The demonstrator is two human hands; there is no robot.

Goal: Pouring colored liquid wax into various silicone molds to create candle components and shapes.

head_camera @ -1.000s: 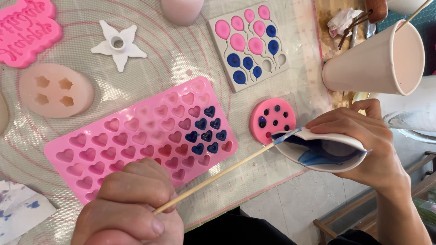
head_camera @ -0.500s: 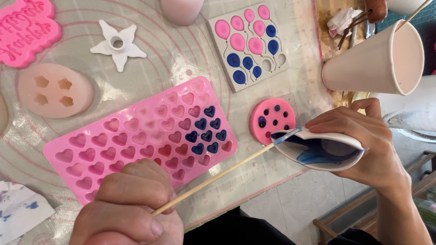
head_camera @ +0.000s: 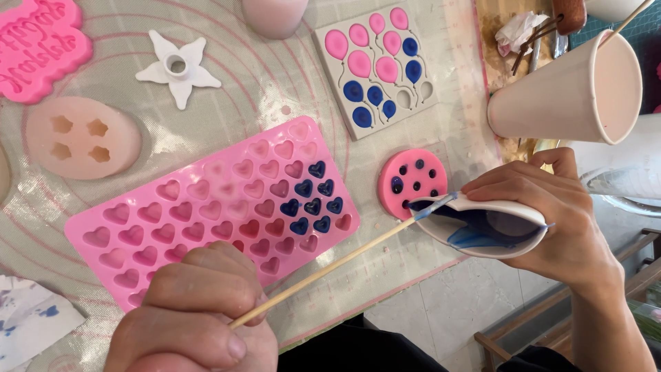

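Since the earlier frames, almost nothing has shifted: both hands hold the same posture, and the cup sits only slightly lower and further left.

Right hand [head_camera: 551, 220]: palm down, fingers curled over the top of a squeezed white paper cup [head_camera: 482, 231], thumb beneath. The grip is closed firmly enough to pinch the rim into a narrow spout. The cup is tilted toward the left, with dark blue liquid pooled inside and along the spout. Its spout hangs just over the near right edge of the round pink mold [head_camera: 413, 182].

Left hand [head_camera: 196, 310]: fisted at the lower edge of the view, fingers closed tight around the near end of a thin wooden stick [head_camera: 330, 265]. The stick runs diagonally up and right; its blue-stained tip touches the cup's spout.

Round pink mold: a smooth silicone disc with small circular cavities, several filled dark blue.

Surroundings:
- Heart mold [head_camera: 213, 210]: rectangular, pink, flexible; a cluster of hearts at its right side is filled dark blue.
- Balloon mold [head_camera: 377, 65]: square, pale grey, with pink and blue fills.
- Star-shaped white piece [head_camera: 177, 67] and a pale peach oval mold [head_camera: 82, 136] lie at the left.
- Large paper cup [head_camera: 568, 93]: tilted, pink-tinted interior.
- All rest on a translucent mat [head_camera: 275, 96] with pink ring markings.
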